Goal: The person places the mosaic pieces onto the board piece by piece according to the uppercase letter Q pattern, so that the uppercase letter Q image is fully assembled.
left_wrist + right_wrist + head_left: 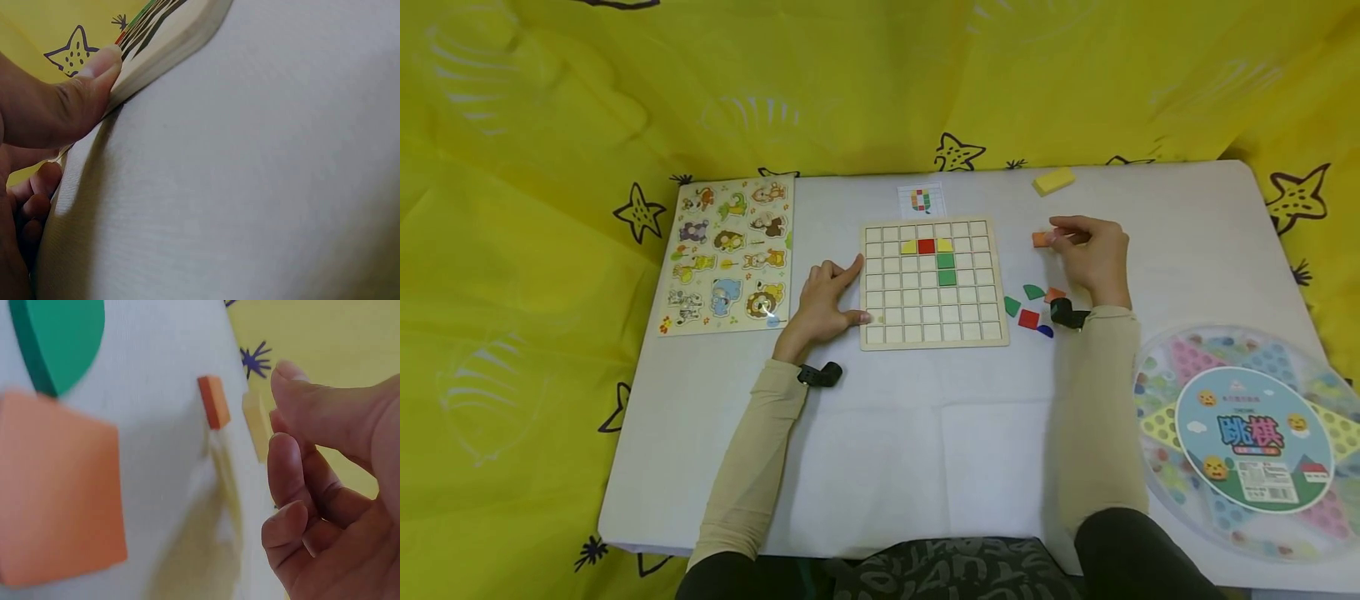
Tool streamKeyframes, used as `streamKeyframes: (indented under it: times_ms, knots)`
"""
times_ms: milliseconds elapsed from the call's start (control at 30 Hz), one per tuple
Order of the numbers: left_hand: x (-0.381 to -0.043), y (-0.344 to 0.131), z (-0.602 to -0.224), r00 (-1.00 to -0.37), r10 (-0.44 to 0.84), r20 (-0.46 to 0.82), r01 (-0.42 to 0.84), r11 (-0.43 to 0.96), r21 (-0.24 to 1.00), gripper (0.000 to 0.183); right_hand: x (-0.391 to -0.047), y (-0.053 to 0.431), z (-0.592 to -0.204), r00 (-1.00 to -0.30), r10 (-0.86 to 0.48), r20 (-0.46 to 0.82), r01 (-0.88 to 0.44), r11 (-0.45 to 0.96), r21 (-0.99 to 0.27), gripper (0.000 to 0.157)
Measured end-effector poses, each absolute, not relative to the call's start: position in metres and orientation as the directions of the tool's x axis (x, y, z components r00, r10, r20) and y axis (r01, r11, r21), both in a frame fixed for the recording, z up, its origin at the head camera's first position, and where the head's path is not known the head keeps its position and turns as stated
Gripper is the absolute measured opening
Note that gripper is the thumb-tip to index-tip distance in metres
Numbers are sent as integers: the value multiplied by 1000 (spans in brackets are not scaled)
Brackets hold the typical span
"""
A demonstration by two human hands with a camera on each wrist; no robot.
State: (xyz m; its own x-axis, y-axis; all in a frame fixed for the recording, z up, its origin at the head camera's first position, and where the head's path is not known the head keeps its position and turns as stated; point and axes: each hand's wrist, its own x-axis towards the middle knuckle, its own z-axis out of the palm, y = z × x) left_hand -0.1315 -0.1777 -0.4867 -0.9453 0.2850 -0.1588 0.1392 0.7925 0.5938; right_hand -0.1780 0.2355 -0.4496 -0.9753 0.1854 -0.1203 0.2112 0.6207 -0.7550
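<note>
A wooden grid board (992,333) lies mid-table with a yellow, red, yellow row (927,246) and two green squares (947,269) set in it. My left hand (838,296) rests flat at the board's left edge; its thumb (81,94) touches the board edge (169,44). My right hand (1067,237) hovers right of the board, fingers loosely curled and holding nothing. An orange piece (1040,239) lies on the table just off its fingertips (287,372), clearly apart in the right wrist view (214,401). Loose pieces lie below the wrist: green (1033,292), orange (1055,294), red (1028,318), blue (1045,331).
A pattern card (920,200) lies behind the board. A yellow block (1054,180) sits at the far right. An animal puzzle (727,254) lies at the left, and a round checkers box (1247,442) at the near right corner. Yellow star cloth surrounds the white table (880,433).
</note>
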Motion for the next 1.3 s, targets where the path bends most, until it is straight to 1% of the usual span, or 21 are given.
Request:
streamKeyframes:
  times_ms: [133, 267, 467, 667, 767, 933, 1167, 1300]
  knots:
    - [-132, -178, -487, -947, 282, -153, 139, 789, 599, 102, -182, 240, -452, -969, 183, -164, 244, 628, -739, 40]
    - [-132, -179, -489, -947, 285, -146, 143, 785, 603, 101, -187, 243, -456, -971, 147, -189, 239, 648, -723, 42]
    - [-132, -179, -489, -947, 286, -147, 143, 783, 605, 101, -192, 246, -460, -973, 113, -203, 226, 658, -719, 43]
    - [-132, -178, -488, -947, 284, -150, 138, 782, 608, 101, -193, 244, -462, -959, 126, -255, 274, 650, -709, 40]
    - [-132, -178, -487, -947, 281, -154, 133, 784, 606, 101, -192, 243, -462, -954, 130, -272, 290, 644, -708, 41]
    - [-131, -178, -485, -948, 277, -158, 128, 783, 608, 101, -191, 242, -461, -956, 129, -263, 282, 652, -704, 44]
    - [-130, -178, -484, -948, 284, -146, 140, 780, 609, 101, -189, 242, -461, -975, 121, -186, 219, 669, -711, 43]
    - [-129, -177, -483, -948, 284, -143, 143, 781, 607, 101, -188, 241, -462, -974, 121, -193, 224, 657, -719, 44]
